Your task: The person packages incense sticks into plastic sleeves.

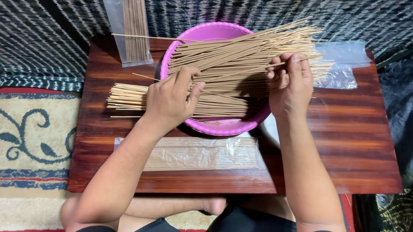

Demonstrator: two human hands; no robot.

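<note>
A heap of brown incense sticks lies across a pink plastic bowl on a low wooden table. My left hand rests on the sticks near the bowl's left side, fingers curled over a few of them. My right hand pinches several sticks near their bare bamboo ends at the bowl's right side. More sticks stick out leftward from under my left hand, their pale ends over the table.
A filled clear packet of sticks lies at the table's near edge. Another packet leans at the back left. An empty clear bag lies at the back right. Patterned rug on the left, dark cloth behind and right.
</note>
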